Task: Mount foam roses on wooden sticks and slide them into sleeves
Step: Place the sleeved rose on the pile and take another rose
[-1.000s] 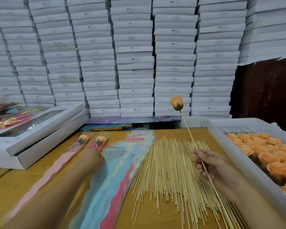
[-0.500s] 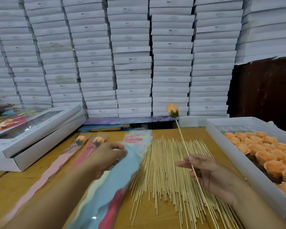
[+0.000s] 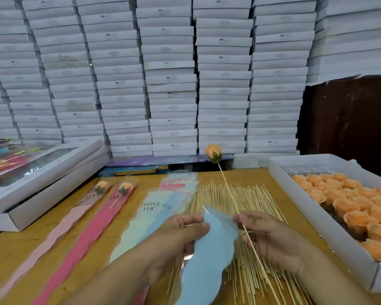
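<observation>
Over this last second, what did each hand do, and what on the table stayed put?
The left hand went from resting on the sleeve pile to lifting one blue sleeve off it, bringing it toward the right hand. The right hand kept its pinch on the stick with the orange rose on top, drifting slightly left. The loose sticks, two sleeved roses and tray of roses stayed put.

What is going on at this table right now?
A person is packing foam roses. The right hand holds a wooden stick topped with an orange rose, while the left hand pinches a blue sleeve beside it. The rose is not yet in that sleeve. Two sleeved roses lie on the table, and a box of loose roses sits on the right.
</observation>
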The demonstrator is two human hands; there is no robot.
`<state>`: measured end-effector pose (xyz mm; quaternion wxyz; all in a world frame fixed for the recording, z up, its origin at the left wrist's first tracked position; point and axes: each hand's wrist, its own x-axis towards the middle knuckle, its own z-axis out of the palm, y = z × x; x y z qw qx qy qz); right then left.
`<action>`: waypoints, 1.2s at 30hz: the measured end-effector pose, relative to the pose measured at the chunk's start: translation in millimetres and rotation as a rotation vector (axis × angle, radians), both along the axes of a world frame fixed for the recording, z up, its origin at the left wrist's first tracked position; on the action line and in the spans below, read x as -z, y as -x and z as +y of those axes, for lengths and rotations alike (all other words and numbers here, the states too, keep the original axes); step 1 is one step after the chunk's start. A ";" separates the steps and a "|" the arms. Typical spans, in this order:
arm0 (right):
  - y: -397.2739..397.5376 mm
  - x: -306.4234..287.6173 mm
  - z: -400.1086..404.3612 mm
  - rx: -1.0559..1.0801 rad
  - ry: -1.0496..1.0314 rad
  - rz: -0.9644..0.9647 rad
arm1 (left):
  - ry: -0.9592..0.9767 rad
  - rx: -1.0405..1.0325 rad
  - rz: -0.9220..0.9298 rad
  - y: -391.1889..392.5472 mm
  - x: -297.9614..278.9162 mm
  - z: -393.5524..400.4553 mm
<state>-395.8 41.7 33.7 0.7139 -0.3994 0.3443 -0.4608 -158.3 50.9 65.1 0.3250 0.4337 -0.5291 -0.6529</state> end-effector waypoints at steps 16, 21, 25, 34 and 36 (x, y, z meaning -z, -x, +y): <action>-8.6 -1.3 7.0 -0.100 0.051 0.251 | -0.032 -0.150 0.125 12.4 12.5 -27.3; -4.9 -2.7 4.2 0.024 0.070 0.195 | 0.093 -0.195 -0.022 20.1 20.1 -30.2; -0.5 -1.8 0.3 0.114 0.088 0.171 | 0.085 -0.146 -0.065 14.5 21.5 -27.3; -8.6 1.9 1.9 0.035 0.115 0.256 | -0.004 -0.158 0.036 19.1 20.7 -25.6; -9.5 2.1 2.9 0.011 0.117 0.263 | 0.026 -0.140 0.004 21.5 22.5 -26.2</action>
